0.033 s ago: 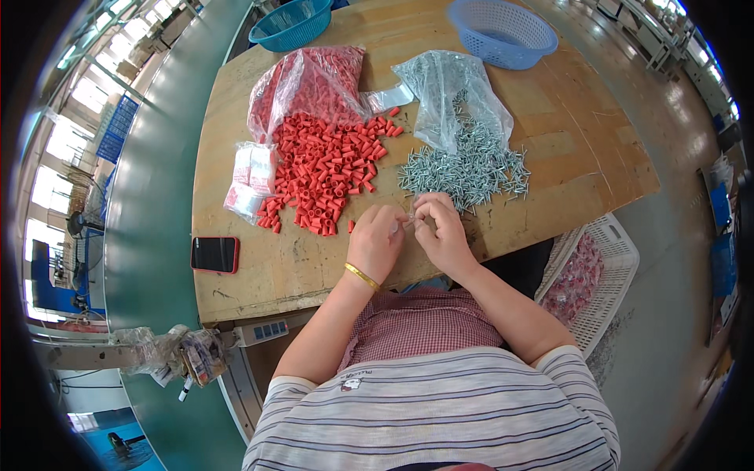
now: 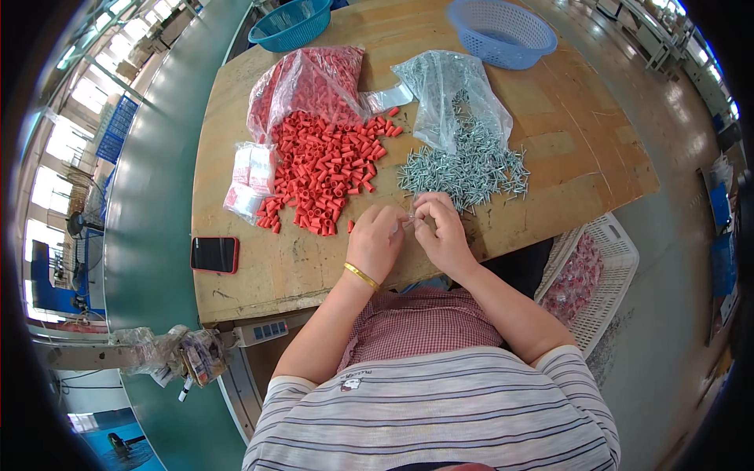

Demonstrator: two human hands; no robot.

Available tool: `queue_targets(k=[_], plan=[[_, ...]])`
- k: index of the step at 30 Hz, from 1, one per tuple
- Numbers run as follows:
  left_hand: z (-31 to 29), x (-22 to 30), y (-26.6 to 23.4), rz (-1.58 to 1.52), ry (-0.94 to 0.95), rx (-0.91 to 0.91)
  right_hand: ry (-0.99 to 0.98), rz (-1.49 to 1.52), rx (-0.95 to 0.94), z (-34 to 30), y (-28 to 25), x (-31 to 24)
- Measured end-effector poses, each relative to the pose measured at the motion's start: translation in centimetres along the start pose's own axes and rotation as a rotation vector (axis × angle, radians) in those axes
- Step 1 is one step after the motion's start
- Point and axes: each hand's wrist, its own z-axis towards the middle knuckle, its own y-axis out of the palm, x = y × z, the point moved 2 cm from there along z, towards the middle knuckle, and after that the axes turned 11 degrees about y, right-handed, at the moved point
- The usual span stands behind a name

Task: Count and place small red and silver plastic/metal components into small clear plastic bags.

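My left hand, with a gold bracelet at its wrist, meets my right hand over the table's near side. Fingers on both hands are pinched together around a small clear plastic bag; its contents, if any, are hidden. Ahead and to the left of them spreads a heap of red tapered plastic sleeves, spilling from a large clear bag. Just beyond my right hand lies a pile of silvery screws, coming out of another clear bag.
Flat packs of small clear bags lie left of the red heap. A red-edged phone rests near the left edge. Two baskets, teal and pale blue, stand at the back. A white crate of bagged red pieces is below right.
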Motion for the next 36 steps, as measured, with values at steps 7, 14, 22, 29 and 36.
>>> queue_targets(k=[7,14,22,29,36], plan=[[-0.6,-0.1,-0.1,0.052,0.106,-0.110,0.027,0.042,0.029,-0.1,-0.2,0.6],[-0.9,0.8,-1.0,-0.150,-0.111,-0.058,0.017,-0.070,0.049,0.0,-1.0,-0.8],[-1.4,-0.4,-0.5,-0.153,-0.092,-0.068,-0.219,-0.662,-0.188,1.7,-9.2,-0.9],[-1.5,-0.2,0.2,-0.144,-0.076,-0.080,-0.663,-1.060,-0.526,4.0,-8.1,-1.1],[-1.5,-0.7,0.0,-0.109,-0.077,-0.137,-0.632,-0.964,-0.531,5.9,-6.1,-1.0]])
